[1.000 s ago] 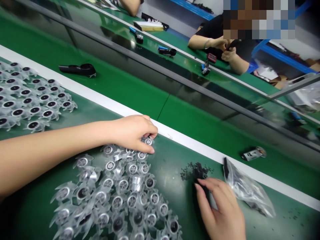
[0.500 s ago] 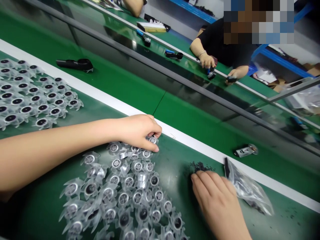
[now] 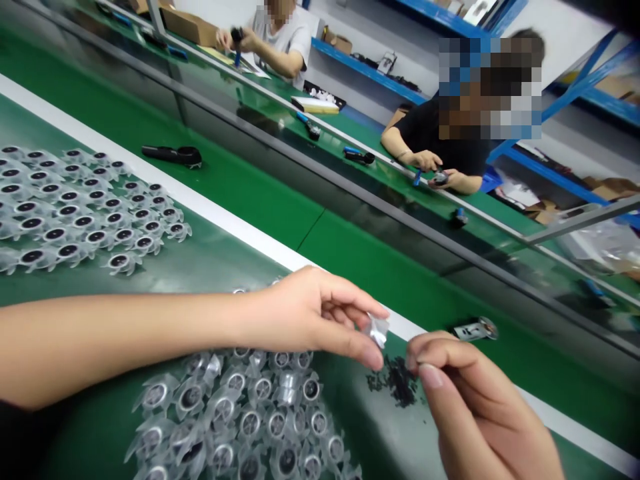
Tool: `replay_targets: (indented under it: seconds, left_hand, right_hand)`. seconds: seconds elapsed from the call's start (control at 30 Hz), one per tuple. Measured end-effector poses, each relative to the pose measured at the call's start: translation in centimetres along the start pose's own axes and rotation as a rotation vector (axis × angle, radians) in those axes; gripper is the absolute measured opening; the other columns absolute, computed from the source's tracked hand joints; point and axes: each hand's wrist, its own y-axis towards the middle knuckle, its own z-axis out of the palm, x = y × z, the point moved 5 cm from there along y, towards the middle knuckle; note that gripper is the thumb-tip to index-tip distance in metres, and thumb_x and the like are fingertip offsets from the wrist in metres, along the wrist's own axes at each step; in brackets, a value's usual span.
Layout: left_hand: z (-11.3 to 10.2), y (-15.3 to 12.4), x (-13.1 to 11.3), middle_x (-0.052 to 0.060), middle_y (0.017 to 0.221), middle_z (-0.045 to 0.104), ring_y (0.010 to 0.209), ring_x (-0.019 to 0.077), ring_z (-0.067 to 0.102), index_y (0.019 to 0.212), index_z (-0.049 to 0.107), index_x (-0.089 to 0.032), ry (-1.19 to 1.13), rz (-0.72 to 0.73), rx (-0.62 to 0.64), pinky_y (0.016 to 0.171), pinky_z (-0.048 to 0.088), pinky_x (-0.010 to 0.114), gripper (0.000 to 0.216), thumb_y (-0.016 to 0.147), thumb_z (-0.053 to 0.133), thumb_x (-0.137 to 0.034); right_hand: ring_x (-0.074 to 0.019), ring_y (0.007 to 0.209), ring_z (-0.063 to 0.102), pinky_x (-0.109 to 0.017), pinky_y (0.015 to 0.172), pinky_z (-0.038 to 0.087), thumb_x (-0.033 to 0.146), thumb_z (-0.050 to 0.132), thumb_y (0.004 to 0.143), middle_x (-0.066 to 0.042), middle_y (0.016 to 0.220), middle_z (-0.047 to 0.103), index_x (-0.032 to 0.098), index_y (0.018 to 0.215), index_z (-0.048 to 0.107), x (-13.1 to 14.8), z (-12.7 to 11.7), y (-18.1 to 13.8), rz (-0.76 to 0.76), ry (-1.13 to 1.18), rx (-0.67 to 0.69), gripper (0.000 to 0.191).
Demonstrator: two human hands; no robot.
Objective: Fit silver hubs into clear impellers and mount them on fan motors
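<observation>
Left hand [image 3: 305, 313] is up off the mat, thumb and fingers curled in and gripping one small clear plastic fan [image 3: 378, 329] right at the fingertips. Right hand [image 3: 480, 413] sits near-right, just beside that fan, with thumb and forefinger pinched tight together. Honestly can't tell if there's anything between them. The fan hangs in the air between the two hands, just above a little scatter of black bits [image 3: 397, 385] on the green mat [image 3: 215, 260].

Under the left forearm, near side, there's a loose heap of the same clear fans [image 3: 250, 413]. Far left on the mat, more of them are laid out in neat rows [image 3: 75, 213], well apart from the heap. Past the white strip [image 3: 225, 223], a black handle-shaped part [image 3: 173, 155] lies on the green belt [image 3: 280, 193], and a small metal motor [image 3: 477, 329] lies just right of the hands. On the far side, a person in a black top [image 3: 430, 123] has both hands on something small.
</observation>
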Motion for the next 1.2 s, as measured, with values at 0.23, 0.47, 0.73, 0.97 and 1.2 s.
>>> replay_targets:
  seconds: [0.23, 0.47, 0.73, 0.97, 1.2]
  left_hand:
    - [1.1, -0.7, -0.6, -0.003, 0.079, 0.076, 0.068, 0.0068, 0.072, 0.102, 0.077, -0.019, -0.238, 0.037, 0.007, 0.070, 0.058, 0.016, 0.048, 0.058, 0.093, -0.009]
    - [0.9, -0.6, -0.2, -0.001, 0.090, 0.079, 0.076, 0.0104, 0.076, 0.101, 0.077, -0.021, -0.253, 0.070, 0.023, 0.076, 0.061, 0.018, 0.049, 0.057, 0.093, -0.007]
    - [0.7, -0.6, -0.1, 0.001, 0.082, 0.079, 0.075, 0.0123, 0.077, 0.095, 0.073, -0.016, -0.184, 0.065, -0.034, 0.075, 0.062, 0.020, 0.046, 0.055, 0.095, -0.011]
    - [0.4, -0.4, -0.1, 0.005, 0.088, 0.080, 0.074, 0.0135, 0.078, 0.089, 0.068, -0.013, -0.259, 0.095, -0.098, 0.070, 0.063, 0.019, 0.042, 0.057, 0.094, -0.009]
    - [0.7, -0.9, -0.3, 0.006, 0.094, 0.080, 0.080, 0.0168, 0.079, 0.094, 0.067, -0.015, -0.175, 0.156, -0.085, 0.070, 0.064, 0.020, 0.041, 0.062, 0.091, -0.007]
  right_hand:
    - [-0.0145, 0.068, 0.065, -0.023, 0.055, 0.054, 0.017, 0.051, 0.098, -0.002, 0.080, 0.063, 0.025, 0.093, 0.057, 1.6, 1.6, 1.3, -0.070, 0.036, -0.025, 0.011]
    - [-0.0139, 0.070, 0.065, -0.023, 0.057, 0.053, 0.016, 0.052, 0.097, -0.002, 0.081, 0.063, 0.025, 0.093, 0.057, 1.5, 1.7, 0.8, -0.068, -0.049, -0.068, 0.011]
    - [-0.0166, 0.074, 0.066, -0.029, 0.063, 0.050, 0.016, 0.051, 0.096, -0.003, 0.084, 0.068, 0.025, 0.096, 0.055, 2.2, 2.1, 0.9, -0.164, -0.233, -0.099, 0.011]
    - [-0.0220, 0.084, 0.065, -0.044, 0.083, 0.051, 0.007, 0.059, 0.087, -0.006, 0.089, 0.068, 0.022, 0.109, 0.065, 2.7, 2.2, -0.7, -0.305, -0.256, -0.202, 0.027]
    - [-0.0154, 0.081, 0.073, -0.024, 0.068, 0.056, 0.022, 0.063, 0.095, 0.001, 0.097, 0.075, 0.032, 0.105, 0.069, -0.3, 1.5, 0.4, 0.107, 0.132, -0.076, 0.015]
